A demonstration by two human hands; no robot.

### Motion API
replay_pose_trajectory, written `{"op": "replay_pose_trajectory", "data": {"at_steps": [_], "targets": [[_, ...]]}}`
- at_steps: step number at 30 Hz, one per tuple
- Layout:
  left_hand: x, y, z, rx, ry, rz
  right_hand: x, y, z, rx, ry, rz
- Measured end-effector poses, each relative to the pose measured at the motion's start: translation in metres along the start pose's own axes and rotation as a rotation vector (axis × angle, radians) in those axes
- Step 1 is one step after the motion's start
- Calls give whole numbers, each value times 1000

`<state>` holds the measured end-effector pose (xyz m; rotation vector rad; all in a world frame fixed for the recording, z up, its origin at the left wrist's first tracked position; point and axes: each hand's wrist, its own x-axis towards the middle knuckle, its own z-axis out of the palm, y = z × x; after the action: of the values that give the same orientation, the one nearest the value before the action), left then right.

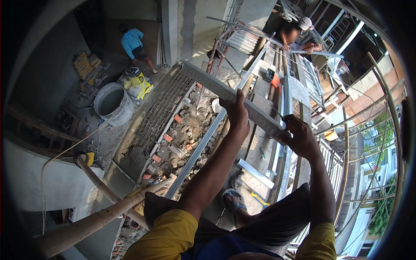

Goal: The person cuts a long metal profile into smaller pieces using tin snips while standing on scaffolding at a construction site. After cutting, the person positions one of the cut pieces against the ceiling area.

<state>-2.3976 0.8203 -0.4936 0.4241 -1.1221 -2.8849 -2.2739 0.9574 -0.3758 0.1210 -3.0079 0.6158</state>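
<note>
A long grey metal channel [210,82] slants across the middle of the view, raised above the planks. My left hand [236,113] is closed around it near its middle, the thumb along its upper face. My right hand [302,138] is closed at its near right end, fingers bent against the metal. A thin dark piece sticks out by the right fingers; what it is I cannot make out. Below my hands lie a short silver channel piece [255,173] and a yellow-handled tool [260,199], beside my sandalled foot [234,201].
Long metal channels [197,154] lie along the planks [255,138]. Bamboo poles [99,219] cross at lower left. Left, below, are rubble [190,125], wire mesh [167,104] and a large bucket [112,102]. A capped co-worker [299,34] grips a metal strip; another person [133,43] stands far left.
</note>
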Motion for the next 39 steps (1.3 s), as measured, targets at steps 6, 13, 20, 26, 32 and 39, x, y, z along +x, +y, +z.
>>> {"op": "replay_pose_trajectory", "data": {"at_steps": [6,13,20,26,32,39], "targets": [[9,-4,-6,-82,8,-13,4,3,3,77,-147,128],[18,23,-15,-279,-122,-153,4,6,3,81,-234,102],[28,28,-20,-353,-73,-183,8,13,4,228,-306,138],[33,14,-20,-80,59,-9,8,22,14,80,-221,110],[26,11,-17,55,-10,49,10,19,11,44,-206,171],[24,6,-16,51,-44,44,10,21,14,2,-165,100]]}}
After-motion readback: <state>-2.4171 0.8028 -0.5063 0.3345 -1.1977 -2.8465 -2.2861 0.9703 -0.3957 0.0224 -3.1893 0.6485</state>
